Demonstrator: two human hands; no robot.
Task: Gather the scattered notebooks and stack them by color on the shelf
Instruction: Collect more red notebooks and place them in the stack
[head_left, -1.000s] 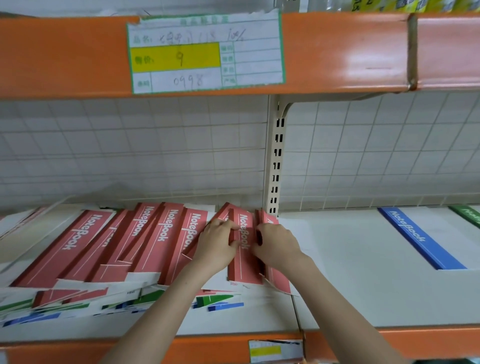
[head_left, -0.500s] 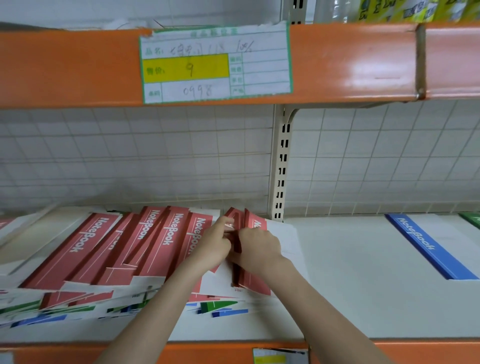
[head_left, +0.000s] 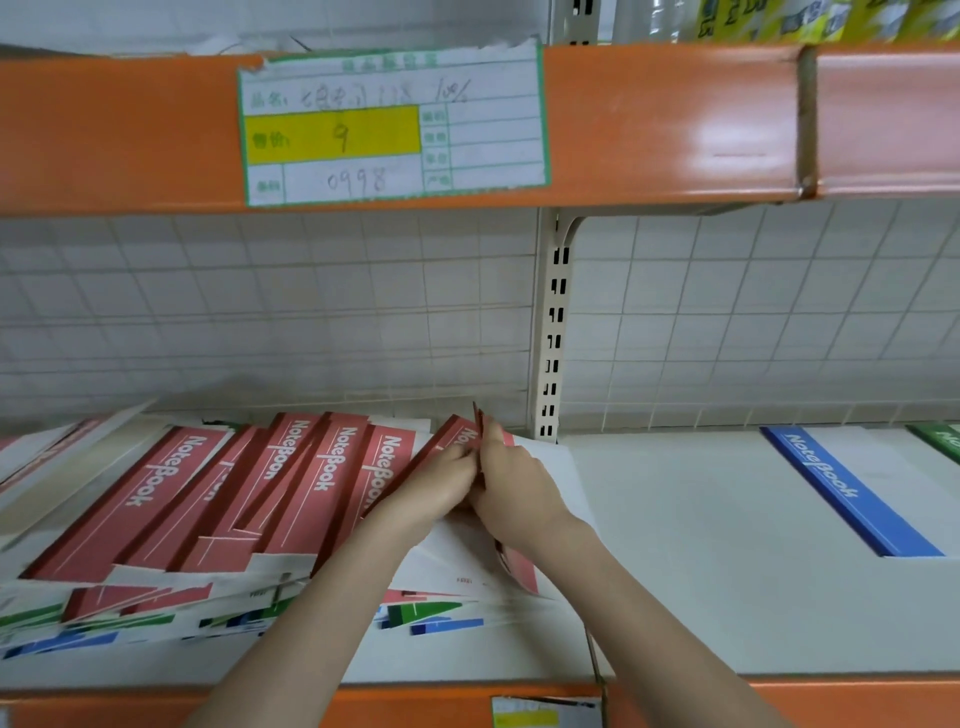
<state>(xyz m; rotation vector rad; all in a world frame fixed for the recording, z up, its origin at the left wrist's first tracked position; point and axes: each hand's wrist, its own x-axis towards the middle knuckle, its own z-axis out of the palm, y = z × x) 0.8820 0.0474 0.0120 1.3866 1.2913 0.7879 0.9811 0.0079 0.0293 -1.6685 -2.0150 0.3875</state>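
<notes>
Several red notebooks (head_left: 218, 499) lie fanned and overlapping across the left bay of the white shelf (head_left: 701, 597). My left hand (head_left: 441, 486) and my right hand (head_left: 511, 483) meet at the right end of that fan. Both grip the rightmost red notebooks (head_left: 460, 431), which stand tilted up on edge between them. Its lower corner shows under my right wrist. Edges of green and blue notebooks (head_left: 436, 616) stick out beneath the red ones. A blue notebook (head_left: 841, 486) lies flat in the right bay, with a green notebook (head_left: 940, 436) at the far right edge.
The orange upper shelf beam (head_left: 675, 119) with a price label (head_left: 389, 124) hangs close overhead. A slotted upright post (head_left: 553, 332) divides the two bays in front of a wire grid back. The orange front lip (head_left: 857, 701) runs along the bottom.
My hands have drawn together, pushing the rightmost red notebooks from lying flat to standing on edge and closer to the red fan. The view has shifted slightly downward.
</notes>
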